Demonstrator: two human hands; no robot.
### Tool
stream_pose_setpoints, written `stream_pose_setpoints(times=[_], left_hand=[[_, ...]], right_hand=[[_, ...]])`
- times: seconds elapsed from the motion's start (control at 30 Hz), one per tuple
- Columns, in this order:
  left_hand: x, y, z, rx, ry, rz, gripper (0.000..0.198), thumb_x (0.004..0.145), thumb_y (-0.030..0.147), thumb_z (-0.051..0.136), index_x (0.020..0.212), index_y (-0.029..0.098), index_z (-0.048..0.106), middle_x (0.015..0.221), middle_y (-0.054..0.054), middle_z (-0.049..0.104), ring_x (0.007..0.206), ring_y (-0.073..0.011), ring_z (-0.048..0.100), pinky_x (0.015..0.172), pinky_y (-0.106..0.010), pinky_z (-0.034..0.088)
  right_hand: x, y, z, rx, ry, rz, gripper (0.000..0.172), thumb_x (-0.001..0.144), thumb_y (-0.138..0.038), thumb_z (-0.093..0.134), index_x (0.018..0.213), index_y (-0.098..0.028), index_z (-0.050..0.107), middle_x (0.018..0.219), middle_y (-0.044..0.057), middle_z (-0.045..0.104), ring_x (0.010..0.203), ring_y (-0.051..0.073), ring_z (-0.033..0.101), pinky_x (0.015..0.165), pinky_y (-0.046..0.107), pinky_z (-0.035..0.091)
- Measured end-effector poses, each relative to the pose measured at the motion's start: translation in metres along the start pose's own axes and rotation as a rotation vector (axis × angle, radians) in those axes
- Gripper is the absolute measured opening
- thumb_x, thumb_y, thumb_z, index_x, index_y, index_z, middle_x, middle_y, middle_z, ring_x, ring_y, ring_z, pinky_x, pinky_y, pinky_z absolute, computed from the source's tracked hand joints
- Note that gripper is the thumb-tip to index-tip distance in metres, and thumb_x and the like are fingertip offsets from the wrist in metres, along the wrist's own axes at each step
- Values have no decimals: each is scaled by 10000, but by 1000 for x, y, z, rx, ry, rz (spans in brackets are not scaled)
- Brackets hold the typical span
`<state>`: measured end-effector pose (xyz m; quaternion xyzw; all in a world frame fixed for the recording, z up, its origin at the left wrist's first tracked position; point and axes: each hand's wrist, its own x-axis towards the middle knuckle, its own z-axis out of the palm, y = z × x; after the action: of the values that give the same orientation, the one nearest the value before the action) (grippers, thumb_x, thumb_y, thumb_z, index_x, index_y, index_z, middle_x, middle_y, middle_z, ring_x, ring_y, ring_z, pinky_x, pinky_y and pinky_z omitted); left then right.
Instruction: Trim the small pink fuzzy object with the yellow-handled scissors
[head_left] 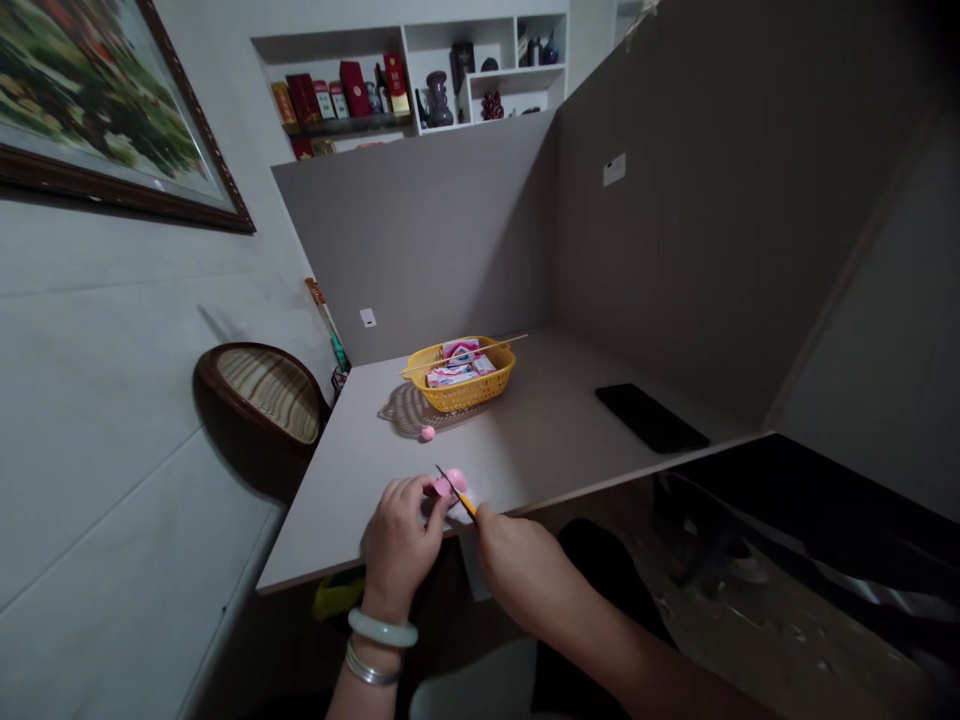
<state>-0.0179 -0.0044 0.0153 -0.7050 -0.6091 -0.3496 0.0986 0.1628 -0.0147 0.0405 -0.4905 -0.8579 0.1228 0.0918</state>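
My left hand (401, 532) pinches a lump of pink modelling clay (452, 484) at the near edge of the pale table (480, 450). My right hand (514, 558) grips a small knife with a yellow handle (465, 503), its dark blade (444, 477) touching the lump. Something white (459, 512) shows beneath the lump, partly hidden by my fingers. A small pink ball (427, 433) lies on the table a little beyond my hands. Farther back stands a yellow plastic basket (480, 393) holding small pink-and-white boxes, with a thin wooden skewer (465, 354) lying across it.
A black phone (651, 418) lies face down or dark on the right of the table. Grey partitions rise behind and right. A round woven seat (270, 395) stands beyond the left edge, beside a wall. Shelves with boxes and vases sit above the back partition.
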Motion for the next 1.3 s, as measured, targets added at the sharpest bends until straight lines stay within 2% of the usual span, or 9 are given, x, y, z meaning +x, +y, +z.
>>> stream_pose_setpoints(times=[0.1, 0.2, 0.3, 0.4, 0.67, 0.8, 1.0, 1.3], left_hand=[[-1, -2, 1, 8, 26, 0, 161, 940, 367, 537, 937, 213, 583, 901, -49, 648, 886, -235, 590, 765, -373, 489], [-2, -2, 2, 12, 36, 26, 147, 943, 352, 537, 954, 214, 584, 911, -51, 647, 880, -232, 585, 767, -374, 488], [-3, 1, 2, 33, 69, 62, 138, 940, 337, 544, 982, 211, 583, 936, -58, 645, 896, -234, 576, 788, -384, 483], [-3, 7, -1, 43, 72, 108, 117, 928, 298, 559, 1012, 218, 574, 973, -56, 642, 932, -237, 563, 827, -400, 473], [-3, 12, -10, 2, -24, 135, 142, 879, 283, 604, 992, 230, 536, 1012, -55, 608, 990, -246, 551, 873, -416, 477], [-3, 8, -9, -31, -20, 98, 224, 894, 357, 604, 1061, 227, 531, 1034, -62, 614, 991, -238, 569, 866, -402, 494], [-2, 7, -6, -18, -6, 104, 141, 907, 334, 577, 990, 222, 562, 978, -57, 632, 951, -232, 581, 845, -397, 491], [-1, 9, -5, 45, 20, 68, 224, 884, 423, 614, 968, 220, 573, 941, -49, 644, 912, -230, 588, 802, -375, 500]], right_hand=[[6, -2, 2, 4, 5, 3, 233, 883, -40, 403, 996, -152, 573, 853, 105, 729, 757, 246, 719, 545, 271, 364], [-8, 3, 12, 21, -23, 28, 270, 858, -5, 398, 994, -157, 573, 854, 95, 731, 751, 249, 719, 533, 279, 343], [-28, 15, 21, 107, -23, 34, 247, 965, -98, 330, 944, -179, 563, 826, 87, 729, 716, 218, 713, 525, 272, 333], [-37, 24, 21, 137, 19, 40, 250, 1012, -183, 309, 916, -196, 539, 825, 72, 725, 719, 204, 711, 522, 269, 314], [-29, 29, 27, 162, 3, 61, 206, 995, -139, 348, 915, -193, 531, 829, 67, 725, 751, 208, 712, 532, 274, 279], [-32, 28, 25, 187, 17, 56, 222, 1003, -150, 334, 917, -191, 534, 821, 66, 724, 744, 206, 709, 528, 281, 268], [-36, 24, 20, 168, 28, 36, 234, 1017, -205, 340, 892, -198, 538, 806, 60, 720, 707, 215, 706, 513, 299, 242], [-36, 19, 14, 100, 11, 37, 256, 1008, -148, 318, 877, -194, 533, 803, 69, 722, 696, 214, 709, 506, 300, 247]])
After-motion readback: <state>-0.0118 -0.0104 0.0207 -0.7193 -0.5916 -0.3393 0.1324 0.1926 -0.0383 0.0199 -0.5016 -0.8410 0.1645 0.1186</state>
